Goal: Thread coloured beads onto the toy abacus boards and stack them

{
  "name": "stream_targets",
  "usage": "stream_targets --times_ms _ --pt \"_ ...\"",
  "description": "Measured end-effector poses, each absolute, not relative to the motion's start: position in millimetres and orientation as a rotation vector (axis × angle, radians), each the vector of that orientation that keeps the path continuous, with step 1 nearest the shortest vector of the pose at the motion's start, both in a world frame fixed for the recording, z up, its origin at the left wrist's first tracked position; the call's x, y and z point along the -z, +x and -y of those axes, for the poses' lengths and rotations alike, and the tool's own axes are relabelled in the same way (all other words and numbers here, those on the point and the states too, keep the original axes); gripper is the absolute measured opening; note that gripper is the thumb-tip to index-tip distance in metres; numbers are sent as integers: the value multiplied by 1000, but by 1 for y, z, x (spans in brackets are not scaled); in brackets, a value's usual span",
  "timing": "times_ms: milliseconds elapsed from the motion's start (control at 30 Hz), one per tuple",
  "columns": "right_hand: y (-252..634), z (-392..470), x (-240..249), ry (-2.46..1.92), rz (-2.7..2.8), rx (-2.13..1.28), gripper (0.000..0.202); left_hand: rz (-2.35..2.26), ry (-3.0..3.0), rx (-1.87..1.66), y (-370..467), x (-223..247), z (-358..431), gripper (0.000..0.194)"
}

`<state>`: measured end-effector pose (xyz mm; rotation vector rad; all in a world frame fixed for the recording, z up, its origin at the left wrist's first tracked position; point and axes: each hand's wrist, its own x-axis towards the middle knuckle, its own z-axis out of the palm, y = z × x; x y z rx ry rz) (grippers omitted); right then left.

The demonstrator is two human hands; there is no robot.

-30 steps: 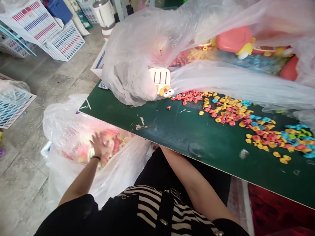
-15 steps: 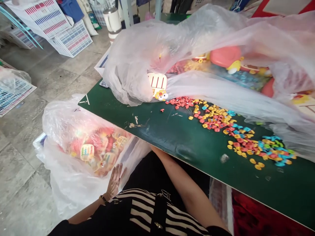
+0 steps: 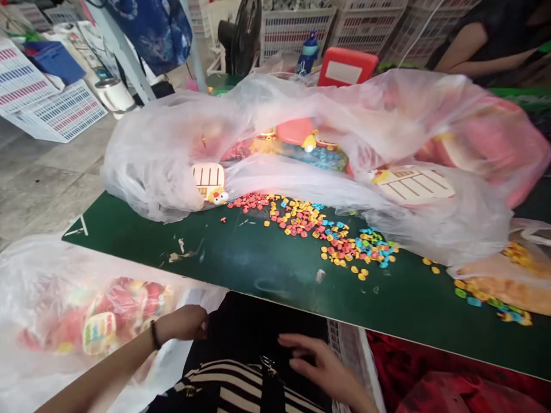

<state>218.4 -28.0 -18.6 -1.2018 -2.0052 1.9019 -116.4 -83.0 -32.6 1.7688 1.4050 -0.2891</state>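
Observation:
My left hand (image 3: 187, 322), with a dark band at its wrist, is over my lap beside the plastic bag of toy parts (image 3: 181, 298). Its fingers curl inward, and whatever they may hold is hidden. My right hand (image 3: 316, 358) hovers over my lap below the table edge, open with fingers apart and nothing in it. Small red, yellow, blue and green plastic pieces (image 3: 301, 218) lie scattered on the green table (image 3: 258, 269). Behind them a large clear plastic bag (image 3: 146, 143) holds toy parts, including a cream striped piece with a googly-eyed yellow face (image 3: 209, 180).
Another bag of yellow pieces (image 3: 512, 275) lies at the table's right. Below the table edge are a white crate (image 3: 357, 355) and red material (image 3: 413, 355). Slatted baskets (image 3: 64, 112) stand on the floor at left. Another person's arm (image 3: 469, 51) shows at far right.
My view has turned to the right. My left hand has left the side of the floor bag and curled over my lap. My right hand has come out from under the table.

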Motion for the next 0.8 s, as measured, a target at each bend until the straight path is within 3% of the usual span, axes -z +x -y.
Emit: stream_targets --times_ms 67,133,267,367,600,800 --pt "245 21 -12 -1135 1866 -2033 40 -1214 1739 250 -120 -3 64 17" --pt "255 -2 -44 -1072 1802 -1967 38 -955 1654 18 -119 -39 38 27" --pt "238 -83 -88 -1196 1782 -1219 23 -1134 1759 -549 -93 -79 -25 33" --pt "211 -152 -99 -1199 1743 -905 26 -1379 2107 -695 -55 -70 -55 32" --pt "188 -263 -98 -1451 2074 -408 35 -1245 2482 -657 -15 -18 -21 29" --pt "164 -298 -108 -1434 2201 -380 39 -1385 2484 -838 -41 -8 -11 25"
